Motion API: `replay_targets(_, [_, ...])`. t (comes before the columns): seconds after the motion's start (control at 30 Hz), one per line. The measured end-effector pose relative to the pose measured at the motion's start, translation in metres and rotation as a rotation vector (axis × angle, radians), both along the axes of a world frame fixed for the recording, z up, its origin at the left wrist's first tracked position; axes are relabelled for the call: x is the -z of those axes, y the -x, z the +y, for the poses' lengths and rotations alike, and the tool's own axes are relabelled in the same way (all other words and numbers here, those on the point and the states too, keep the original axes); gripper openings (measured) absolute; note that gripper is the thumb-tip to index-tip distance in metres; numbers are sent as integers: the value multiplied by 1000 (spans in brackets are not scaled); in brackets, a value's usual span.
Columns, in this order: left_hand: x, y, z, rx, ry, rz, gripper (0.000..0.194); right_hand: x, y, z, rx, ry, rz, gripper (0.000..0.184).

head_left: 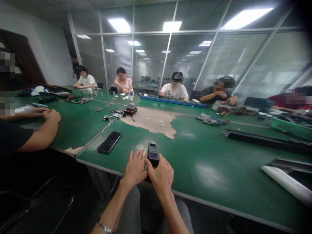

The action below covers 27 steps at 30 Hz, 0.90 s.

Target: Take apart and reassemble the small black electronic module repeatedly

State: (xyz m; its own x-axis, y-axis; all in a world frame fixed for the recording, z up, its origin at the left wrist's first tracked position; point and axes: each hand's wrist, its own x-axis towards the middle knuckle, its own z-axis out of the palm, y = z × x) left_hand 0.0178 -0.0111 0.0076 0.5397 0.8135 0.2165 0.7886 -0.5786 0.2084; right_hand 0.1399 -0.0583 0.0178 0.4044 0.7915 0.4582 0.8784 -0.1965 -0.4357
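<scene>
A small black handheld device with a bluish screen stands near the table's front edge, its top facing up. My right hand is closed around its near end, the thumb on the left side and the fingers on the right. Just left of it, my left hand lies flat on the green table with its fingers stretched out, close beside the right thumb. A black smartphone lies on the table to the left of my hands.
Beyond the hands, bare brown board shows through the torn green cover. A black-and-red device and wired parts sit there. Dark long profiles and a white-edged piece lie right. A co-worker's hands rest at left; several people sit opposite.
</scene>
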Motion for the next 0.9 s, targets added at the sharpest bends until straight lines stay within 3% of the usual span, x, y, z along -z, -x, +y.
replay_targets(0.5, [3,-1,2,13,-20,15,64,4,1,7,-8,-42,89,34])
replay_targets(0.9, [2,-3,0,-7,-28,4,58,-17,-1,7,-35,-95,90,31])
